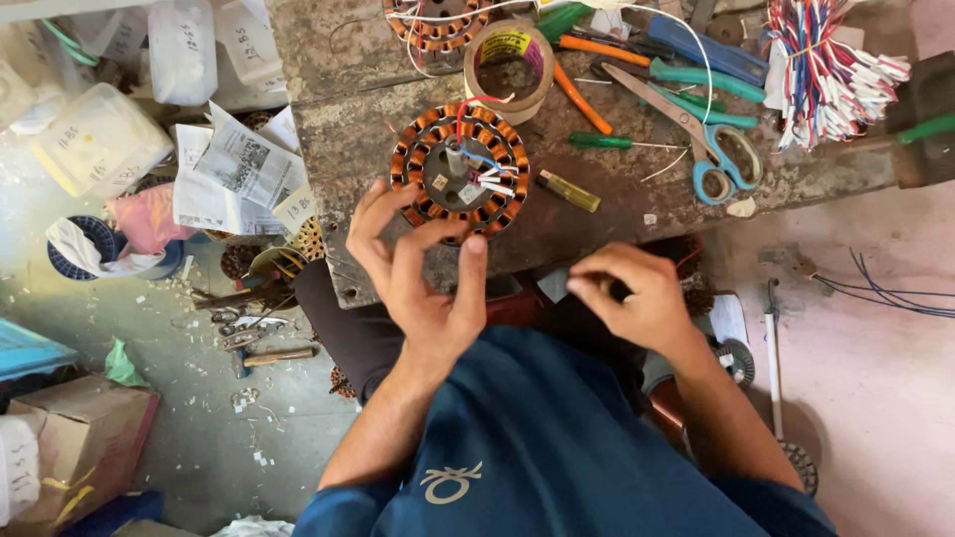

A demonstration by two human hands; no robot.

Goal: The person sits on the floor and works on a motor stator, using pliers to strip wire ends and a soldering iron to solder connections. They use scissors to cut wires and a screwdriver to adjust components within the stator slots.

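Bench (617, 214), worn and scratched, ran across the top of the view; all places below given rel. to the stator.

Stator (460, 171) sat flat on bench, round, so no long axis to speak of; shaft pointed straight up at camera. Ring of copper-orange coils w/ dark gaps, grey hub in centre, red, blue and white leads spilling out toward its right side.

Left hand (423, 273) lay just below stator, nearer of the two. Fingers (370, 214) spread wide, tips touching or just short of lower-left rim; couldn't tell which. Nothing gripped.

Right hand (637, 293) sat below and well to the right of stator, off bench edge. Fingers pinched narrow on a small grey scrap (554, 283), prob. paper or insulation.

Tape roll (511, 62) just above stator, nearly touching its top-right rim. Scissors (711, 149), teal handles, well right. Green screwdriver (612, 142) right, between stator and scissors. Small yellow piece (569, 190) just right, tilted. Wire bundle (826, 70), red-white-blue, far upper right.
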